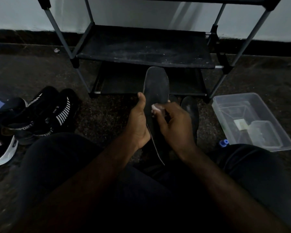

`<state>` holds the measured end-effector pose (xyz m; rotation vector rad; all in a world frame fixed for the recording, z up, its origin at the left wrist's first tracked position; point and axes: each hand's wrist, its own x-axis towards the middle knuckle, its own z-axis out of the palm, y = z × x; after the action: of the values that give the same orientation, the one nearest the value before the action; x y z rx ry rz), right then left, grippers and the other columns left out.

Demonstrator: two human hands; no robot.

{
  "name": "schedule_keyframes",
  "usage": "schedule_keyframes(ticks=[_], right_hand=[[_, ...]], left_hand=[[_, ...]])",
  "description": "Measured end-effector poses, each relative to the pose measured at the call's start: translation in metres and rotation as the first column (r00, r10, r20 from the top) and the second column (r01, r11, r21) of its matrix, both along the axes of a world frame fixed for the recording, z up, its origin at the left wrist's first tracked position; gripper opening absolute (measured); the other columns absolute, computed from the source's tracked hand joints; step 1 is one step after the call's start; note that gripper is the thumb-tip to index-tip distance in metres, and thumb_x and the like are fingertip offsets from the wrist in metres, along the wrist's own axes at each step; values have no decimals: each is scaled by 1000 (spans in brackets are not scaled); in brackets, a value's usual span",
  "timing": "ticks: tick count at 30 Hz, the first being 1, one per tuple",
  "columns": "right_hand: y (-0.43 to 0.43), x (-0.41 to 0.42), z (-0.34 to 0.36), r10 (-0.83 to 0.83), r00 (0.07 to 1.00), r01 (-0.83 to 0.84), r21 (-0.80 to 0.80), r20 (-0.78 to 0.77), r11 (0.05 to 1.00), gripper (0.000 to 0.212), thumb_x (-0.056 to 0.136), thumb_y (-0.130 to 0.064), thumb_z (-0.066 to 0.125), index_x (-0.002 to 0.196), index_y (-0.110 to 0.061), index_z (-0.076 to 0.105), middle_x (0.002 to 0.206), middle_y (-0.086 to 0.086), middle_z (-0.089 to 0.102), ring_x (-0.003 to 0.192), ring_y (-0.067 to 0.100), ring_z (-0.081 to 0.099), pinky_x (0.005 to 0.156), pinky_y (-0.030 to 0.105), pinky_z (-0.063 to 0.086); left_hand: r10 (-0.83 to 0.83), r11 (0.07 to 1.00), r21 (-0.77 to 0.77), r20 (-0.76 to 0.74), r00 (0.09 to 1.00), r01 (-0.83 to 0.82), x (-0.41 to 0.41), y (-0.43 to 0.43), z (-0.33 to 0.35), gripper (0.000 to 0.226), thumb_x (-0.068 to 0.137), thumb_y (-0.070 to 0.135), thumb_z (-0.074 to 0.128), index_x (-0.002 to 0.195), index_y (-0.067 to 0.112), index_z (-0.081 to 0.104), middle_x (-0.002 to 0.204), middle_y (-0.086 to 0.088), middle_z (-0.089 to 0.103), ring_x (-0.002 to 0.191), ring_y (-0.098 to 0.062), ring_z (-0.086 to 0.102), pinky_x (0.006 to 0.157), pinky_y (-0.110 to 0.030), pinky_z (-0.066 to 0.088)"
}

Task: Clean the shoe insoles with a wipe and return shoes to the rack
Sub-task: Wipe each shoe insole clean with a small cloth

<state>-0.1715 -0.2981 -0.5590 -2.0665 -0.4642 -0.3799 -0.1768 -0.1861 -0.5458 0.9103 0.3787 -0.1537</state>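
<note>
A long dark insole [156, 86] stands nearly upright in front of me, toe end up. My left hand [138, 121] grips its left edge, thumb pointing up along it. My right hand [173, 123] pinches a small white wipe [155, 108] and presses it against the insole's middle. A second dark insole [191, 111] lies on the floor just right of my hands. A pair of black shoes with white stripes [47, 115] sits on the floor at the left. The black shoe rack [141, 47] stands straight ahead, and no shoes show on its shelves.
A clear plastic tub [252, 121] with small containers inside sits on the floor at the right, a blue cap [223, 142] beside it. A black and white sneaker [3, 148] lies at the far left. My knees fill the lower view. A pale wall is behind the rack.
</note>
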Motion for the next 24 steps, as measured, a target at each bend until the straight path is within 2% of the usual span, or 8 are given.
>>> schedule_keyframes(ticks=[3, 6, 8, 10, 14, 18, 22, 24], right_hand=[[-9, 12, -4, -121, 991, 121, -7, -61, 993, 18, 96, -29, 62, 96, -15, 72, 91, -3, 71, 84, 11, 67, 73, 41, 56], [0, -3, 2, 44, 995, -34, 99, -94, 995, 14, 94, -17, 65, 104, -12, 73, 98, -3, 72, 95, 7, 67, 85, 36, 55], [6, -15, 7, 162, 985, -156, 93, -55, 983, 17, 93, -10, 65, 108, -10, 73, 101, -1, 72, 97, 8, 66, 86, 31, 54], [6, -15, 7, 192, 981, -191, 58, -13, 980, 17, 94, -10, 65, 108, -9, 73, 100, 1, 72, 95, 9, 67, 83, 31, 55], [-7, 8, -1, -36, 999, 38, -66, 37, 997, 14, 95, -25, 64, 99, -14, 73, 89, 3, 68, 86, 16, 67, 77, 41, 55], [-11, 11, -1, -187, 980, 194, -138, 60, 971, 13, 95, -26, 64, 92, -15, 70, 86, 5, 64, 75, 21, 64, 66, 35, 53], [0, -9, 0, 18, 1000, -18, -55, -5, 998, 11, 96, -17, 62, 99, -10, 70, 94, 4, 67, 89, 14, 64, 78, 24, 51], [0, -10, 0, 62, 998, -61, -73, 1, 995, 11, 96, -16, 62, 99, -10, 70, 94, 3, 65, 87, 11, 62, 75, 24, 51]], left_hand=[[-40, 999, -12, 7, 999, 40, -1, -2, 0, 70, 99, 59, 23, 123, 5, 60, 117, -16, 67, 110, -25, 65, 93, -34, 53], [-37, 999, 1, 2, 999, 37, -1, -1, 0, 74, 98, 60, 23, 125, 1, 58, 122, -18, 65, 113, -25, 64, 98, -33, 50], [-28, 999, 23, -10, 1000, 28, 0, 1, 0, 80, 95, 64, 25, 127, -2, 56, 124, -20, 65, 116, -27, 62, 102, -37, 47], [-17, 1000, 18, -11, 1000, 17, 0, 2, 0, 82, 95, 65, 25, 129, -3, 55, 124, -21, 64, 118, -29, 61, 103, -39, 46], [-23, 999, -46, 11, 1000, 23, 0, 0, 5, 76, 98, 60, 22, 132, 0, 53, 128, -21, 61, 117, -29, 60, 99, -37, 50], [-43, 998, -45, 28, 999, 44, -1, -3, 5, 72, 99, 57, 21, 134, 2, 52, 122, -17, 64, 106, -24, 65, 93, -33, 53], [-30, 999, -19, 29, 999, 30, -2, 1, 8, 66, 98, 57, 28, 110, 3, 66, 118, -20, 66, 106, -26, 65, 95, -34, 52], [-26, 1000, -12, 25, 999, 26, -1, 4, 9, 66, 98, 56, 30, 114, 1, 64, 121, -22, 64, 108, -28, 63, 96, -35, 51]])
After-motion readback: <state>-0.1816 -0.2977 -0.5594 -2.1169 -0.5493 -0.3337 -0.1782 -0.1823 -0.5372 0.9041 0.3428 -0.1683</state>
